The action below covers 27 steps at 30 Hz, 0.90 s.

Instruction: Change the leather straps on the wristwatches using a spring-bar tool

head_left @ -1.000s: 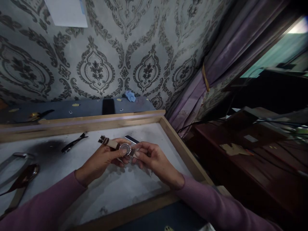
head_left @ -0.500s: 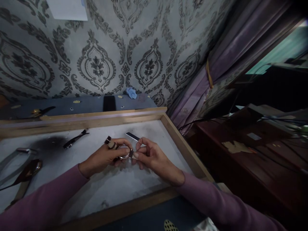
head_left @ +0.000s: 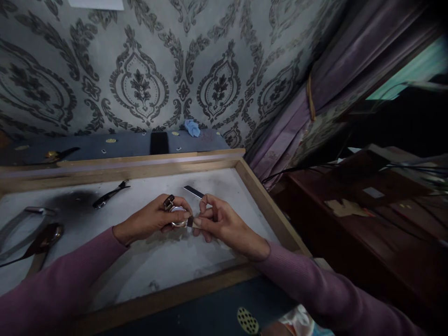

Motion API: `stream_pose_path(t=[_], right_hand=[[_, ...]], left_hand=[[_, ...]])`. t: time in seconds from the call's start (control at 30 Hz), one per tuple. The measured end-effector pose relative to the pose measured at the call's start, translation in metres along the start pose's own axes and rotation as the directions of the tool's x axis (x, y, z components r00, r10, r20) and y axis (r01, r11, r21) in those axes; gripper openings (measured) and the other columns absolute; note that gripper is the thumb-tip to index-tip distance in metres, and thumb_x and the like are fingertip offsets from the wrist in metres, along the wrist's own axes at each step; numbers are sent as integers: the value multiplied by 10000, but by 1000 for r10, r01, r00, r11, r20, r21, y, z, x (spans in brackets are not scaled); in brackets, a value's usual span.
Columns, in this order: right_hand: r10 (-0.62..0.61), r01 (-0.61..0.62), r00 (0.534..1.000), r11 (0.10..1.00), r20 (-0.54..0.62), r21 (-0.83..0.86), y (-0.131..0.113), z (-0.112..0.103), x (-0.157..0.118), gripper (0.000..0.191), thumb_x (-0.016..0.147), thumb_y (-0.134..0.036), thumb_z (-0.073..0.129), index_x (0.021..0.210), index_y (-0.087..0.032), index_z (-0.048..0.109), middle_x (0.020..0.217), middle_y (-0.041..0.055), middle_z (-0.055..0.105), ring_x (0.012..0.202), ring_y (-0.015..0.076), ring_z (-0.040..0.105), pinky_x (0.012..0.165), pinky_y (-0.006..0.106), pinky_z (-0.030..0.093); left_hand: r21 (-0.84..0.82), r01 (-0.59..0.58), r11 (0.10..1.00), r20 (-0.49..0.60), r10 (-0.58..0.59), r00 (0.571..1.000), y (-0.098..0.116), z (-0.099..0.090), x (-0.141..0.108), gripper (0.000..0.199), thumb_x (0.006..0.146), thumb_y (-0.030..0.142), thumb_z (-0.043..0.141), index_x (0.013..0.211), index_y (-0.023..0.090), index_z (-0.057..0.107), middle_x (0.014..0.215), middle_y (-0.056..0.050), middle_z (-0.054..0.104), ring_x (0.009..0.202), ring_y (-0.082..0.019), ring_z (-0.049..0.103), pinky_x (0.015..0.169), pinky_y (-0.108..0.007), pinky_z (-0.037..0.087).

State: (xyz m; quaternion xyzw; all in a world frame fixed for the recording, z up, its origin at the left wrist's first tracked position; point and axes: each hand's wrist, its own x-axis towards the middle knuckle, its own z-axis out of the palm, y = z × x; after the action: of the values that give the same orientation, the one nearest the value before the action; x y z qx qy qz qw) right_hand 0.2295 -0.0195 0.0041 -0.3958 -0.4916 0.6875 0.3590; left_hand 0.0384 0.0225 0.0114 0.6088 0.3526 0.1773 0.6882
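Observation:
Over the white-bottomed wooden tray [head_left: 241, 179], my left hand [head_left: 149, 218] grips a wristwatch [head_left: 179, 217] by its round, shiny metal case. A dark clasp or buckle [head_left: 169, 202] sticks up above the left fingers. The thumb and fingers of my right hand [head_left: 229, 224] are pinched on a short dark strap piece [head_left: 190, 222] at the right side of the case; its far end is hidden by the fingertips. Just behind the right hand lies a flat dark strip [head_left: 192, 191], partly covered by the fingers.
A dark slim tool [head_left: 111, 193] lies in the tray, left of my hands. Farther left are a grey looped band [head_left: 19, 228] and a brown-strapped watch [head_left: 45, 239]. On the ledge behind sit a black phone [head_left: 159, 143] and crumpled blue cloth [head_left: 192, 128]. A reddish-brown desk [head_left: 336, 233] stands right.
The view has tilted down slightly. The dark clasp has turned a little with my left hand, while both hands keep their hold on the watch and its strap.

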Motion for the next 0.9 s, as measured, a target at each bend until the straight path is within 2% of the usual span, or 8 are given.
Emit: stream_pose_path(t=[0.23,0.5,0.67,0.9], right_hand=[[1,-1,1000,1000,21,9,-3,2,-2,390,754,-340,701,828,-224,336,581,-53,623,419,38,443,422,196,265],[-18,18,999,1000,34,4,2,0,-2,361,760,-306,680,817,-226,333,558,-66,593,426,44,461,435,199,308],[-16,16,999,1000,34,-1,1,2,-1,373,749,-327,697,810,-220,345,574,-61,606,420,39,462,435,188,321],[17,-16,999,1000,33,-16,-4,1,0,358,760,-335,677,812,-222,341,571,-62,606,423,46,455,417,165,301]], left_hand=[[46,30,998,55,-32,998,3,-2,-2,164,827,311,597,813,150,625,501,72,457,426,-60,327,398,-175,239],[41,41,998,94,-44,995,2,-2,-1,185,812,340,611,785,157,616,510,68,458,431,-62,330,389,-166,251],[23,50,998,88,-52,995,-4,-2,2,181,809,335,620,781,157,606,549,52,502,434,-60,346,384,-164,260],[26,10,1000,41,-12,999,-6,4,2,187,819,319,595,738,150,593,519,67,465,419,-55,318,387,-168,239]])
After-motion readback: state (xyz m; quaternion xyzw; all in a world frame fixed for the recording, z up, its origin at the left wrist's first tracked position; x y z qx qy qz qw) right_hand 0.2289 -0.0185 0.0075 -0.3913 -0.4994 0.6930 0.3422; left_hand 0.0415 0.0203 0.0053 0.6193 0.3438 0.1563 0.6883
